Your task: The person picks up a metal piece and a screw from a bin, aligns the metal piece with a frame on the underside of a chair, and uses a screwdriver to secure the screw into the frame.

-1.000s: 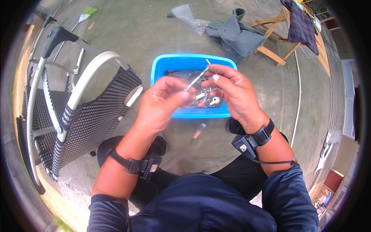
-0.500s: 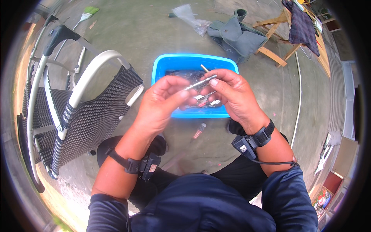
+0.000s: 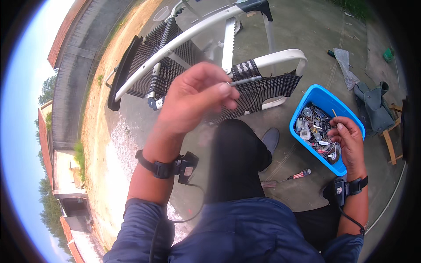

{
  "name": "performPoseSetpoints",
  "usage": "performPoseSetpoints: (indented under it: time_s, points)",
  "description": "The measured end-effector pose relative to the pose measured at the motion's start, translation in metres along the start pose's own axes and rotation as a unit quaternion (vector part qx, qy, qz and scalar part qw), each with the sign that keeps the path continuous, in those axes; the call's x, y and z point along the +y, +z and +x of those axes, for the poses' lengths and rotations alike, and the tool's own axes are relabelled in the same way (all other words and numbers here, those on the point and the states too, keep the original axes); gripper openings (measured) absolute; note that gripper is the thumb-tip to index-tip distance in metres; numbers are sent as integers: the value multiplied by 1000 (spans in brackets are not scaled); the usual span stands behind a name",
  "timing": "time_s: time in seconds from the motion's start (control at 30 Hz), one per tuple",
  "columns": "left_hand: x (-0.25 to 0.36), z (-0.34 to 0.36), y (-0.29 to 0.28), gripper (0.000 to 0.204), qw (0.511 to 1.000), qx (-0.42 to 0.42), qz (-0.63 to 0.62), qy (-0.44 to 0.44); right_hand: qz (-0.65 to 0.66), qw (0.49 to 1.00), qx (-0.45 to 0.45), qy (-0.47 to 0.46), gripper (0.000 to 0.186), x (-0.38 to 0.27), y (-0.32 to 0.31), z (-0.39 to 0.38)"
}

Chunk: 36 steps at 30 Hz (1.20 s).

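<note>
My left hand (image 3: 195, 98) is raised in front of the tipped chair, fingers pinched on a thin grey metal rod (image 3: 245, 81) that points right. Far to the right, my right hand (image 3: 346, 138) rests inside the blue plastic bin (image 3: 307, 98), fingers curled among the small metal parts (image 3: 313, 127). Whether it grips one of them is hidden by the fingers. Both wrists wear black straps with small devices.
A white-framed chair with black woven mesh (image 3: 193, 52) lies tipped on the concrete behind my left hand. A red-handled screwdriver (image 3: 298, 175) lies on the ground below the bin. Grey cloth (image 3: 372, 107) and a wooden frame (image 3: 390, 140) sit at the right.
The hands have separated. My left hand carried the rod up and left toward the chair, my right hand dropped into the bin, and my head turned left.
</note>
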<state>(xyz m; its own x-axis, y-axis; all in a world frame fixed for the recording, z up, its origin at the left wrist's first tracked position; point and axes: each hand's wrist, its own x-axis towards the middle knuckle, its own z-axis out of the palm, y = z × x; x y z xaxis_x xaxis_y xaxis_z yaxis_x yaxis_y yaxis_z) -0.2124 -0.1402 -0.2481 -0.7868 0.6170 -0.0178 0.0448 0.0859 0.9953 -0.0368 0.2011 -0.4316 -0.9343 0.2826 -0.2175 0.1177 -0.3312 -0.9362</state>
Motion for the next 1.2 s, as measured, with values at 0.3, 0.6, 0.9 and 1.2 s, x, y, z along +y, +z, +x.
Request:
performPoseSetpoints:
  time_s: [0.3,0.6,0.9,1.2]
  points:
    - [90,-51,-203,16,907,401,113,-55,-17,1000,-15,12,24,4,-12,5]
    - [40,-18,-237,18,897,420,87,-105,-49,999,13,14,26,8,-37,7]
    - [13,-3,-249,13,902,410,53,-122,-70,997,14,27,25,7,-42,9]
    - [13,1,-249,12,891,422,33,-162,-76,996,11,35,26,10,-48,14]
